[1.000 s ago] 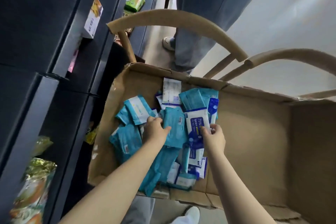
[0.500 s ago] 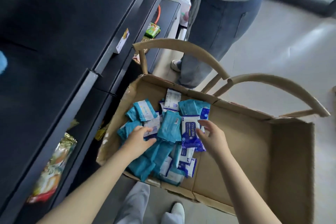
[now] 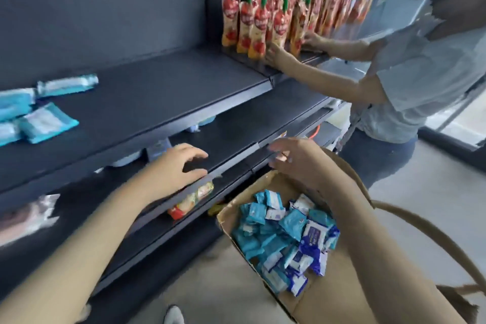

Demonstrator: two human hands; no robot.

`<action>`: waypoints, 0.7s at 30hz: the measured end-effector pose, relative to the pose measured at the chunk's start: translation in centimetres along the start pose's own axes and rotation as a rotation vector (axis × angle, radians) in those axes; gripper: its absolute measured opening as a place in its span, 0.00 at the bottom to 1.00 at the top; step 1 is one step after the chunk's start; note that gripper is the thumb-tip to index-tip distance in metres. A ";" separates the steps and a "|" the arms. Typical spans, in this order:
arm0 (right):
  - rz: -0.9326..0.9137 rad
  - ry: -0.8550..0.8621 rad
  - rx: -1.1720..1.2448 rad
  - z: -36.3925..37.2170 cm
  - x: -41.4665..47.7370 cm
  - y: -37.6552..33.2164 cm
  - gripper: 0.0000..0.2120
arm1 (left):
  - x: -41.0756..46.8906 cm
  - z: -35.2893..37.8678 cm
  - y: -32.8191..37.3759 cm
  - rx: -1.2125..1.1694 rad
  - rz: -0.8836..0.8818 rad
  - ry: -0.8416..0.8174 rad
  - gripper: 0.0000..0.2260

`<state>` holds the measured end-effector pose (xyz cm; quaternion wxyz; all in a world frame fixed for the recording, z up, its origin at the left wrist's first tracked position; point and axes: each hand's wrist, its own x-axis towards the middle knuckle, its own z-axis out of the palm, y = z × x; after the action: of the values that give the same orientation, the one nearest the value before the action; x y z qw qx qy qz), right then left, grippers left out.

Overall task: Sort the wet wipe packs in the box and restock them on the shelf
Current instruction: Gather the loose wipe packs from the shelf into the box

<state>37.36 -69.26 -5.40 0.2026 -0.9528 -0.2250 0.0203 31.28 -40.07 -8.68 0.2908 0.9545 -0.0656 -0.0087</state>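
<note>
Wet wipe packs [image 3: 286, 234]: the bulk sits in a loose heap in one corner of the cardboard box [image 3: 342, 294], with teal packs and white-and-blue ones jumbled together and no order visible. A few shelved packs [image 3: 44, 122] lie flat at the far left of the top shelf [image 3: 157, 92]. Some of them touch, a longer pack lies just behind, and none are lined up. Judgement: restocking is started but early. Most of the stock is unsorted in the box, and what is on the shelf needs squaring into rows. Your left hand [image 3: 173, 166] hovers over the front lip of the middle shelf, fingers apart and loosely bent, holding nothing. Your right hand [image 3: 294, 159] is above the far corner of the box with its fingers extended and apart. Motion blur is heavy there, but no pack shows in it, so you carry no pack in either hand at this instant. Red pouches [image 3: 263, 23] stand further along the same level, well apart from your packs, and another person [image 3: 420, 81] has both hands on them. A snack packet [image 3: 192, 198] lies on the lower shelf near the box. Likely next need: reach into the heap, take one colour at a time, and place it beside its like.
</note>
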 end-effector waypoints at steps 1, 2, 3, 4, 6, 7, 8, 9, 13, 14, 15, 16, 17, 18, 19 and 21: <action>-0.069 -0.002 0.001 -0.7 1.1 -2.4 0.18 | -1.3 -2.4 -0.5 0.020 -0.013 0.049 0.15; -0.133 -0.013 -0.011 -1.1 2.1 -4.7 0.18 | -2.6 -4.7 -1.2 0.035 -0.033 0.095 0.15; -0.188 -0.023 -0.030 -1.2 3.2 -7.1 0.19 | -3.9 -6.8 -2.1 0.055 -0.059 0.135 0.15; -0.236 -0.023 -0.046 -1.1 4.1 -9.4 0.19 | -5.3 -8.7 -3.2 0.080 -0.089 0.167 0.15; -0.307 -0.019 -0.049 -0.4 5.9 -13.6 0.19 | -8.0 -11.8 -5.8 0.134 -0.154 0.212 0.16; -0.332 -0.017 -0.037 0.3 6.6 -15.6 0.19 | -9.3 -13.0 -7.4 0.150 -0.189 0.233 0.16; -0.362 -0.016 -0.017 1.2 7.6 -18.0 0.19 | -10.7 -14.5 -9.2 0.165 -0.226 0.254 0.17; -0.373 -0.027 0.004 1.9 8.3 -19.5 0.18 | -11.5 -15.4 -10.4 0.175 -0.245 0.261 0.17; -0.414 -0.066 0.011 5.8 11.9 -26.6 0.19 | -14.3 -19.1 -16.7 0.195 -0.323 0.280 0.17; -0.418 -0.076 0.004 6.9 13.0 -28.3 0.19 | -14.7 -19.9 -18.4 0.194 -0.336 0.283 0.17; -0.417 -0.086 -0.002 8.1 14.1 -29.8 0.19 | -15.0 -20.5 -20.0 0.184 -0.346 0.288 0.17; -0.414 -0.089 -0.007 9.3 15.2 -31.2 0.19 | -15.2 -21.1 -21.5 0.172 -0.354 0.293 0.16; -0.407 -0.094 -0.007 10.5 16.2 -32.3 0.19 | -15.3 -21.5 -22.9 0.162 -0.360 0.300 0.16; -0.395 -0.104 -0.004 11.7 17.1 -33.3 0.18 | -15.3 -21.7 -24.2 0.155 -0.367 0.311 0.16; -0.373 -0.117 -0.005 13.0 18.0 -34.1 0.18 | -15.2 -21.9 -25.4 0.150 -0.373 0.323 0.16; -0.307 -0.128 -0.005 15.2 19.6 -35.5 0.20 | -14.9 -22.0 -27.2 0.134 -0.392 0.318 0.18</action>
<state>38.06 -26.01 -4.28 0.1863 -0.9045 -0.3804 0.0492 20.94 -3.53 -5.85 0.2262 0.9555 0.1666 0.0898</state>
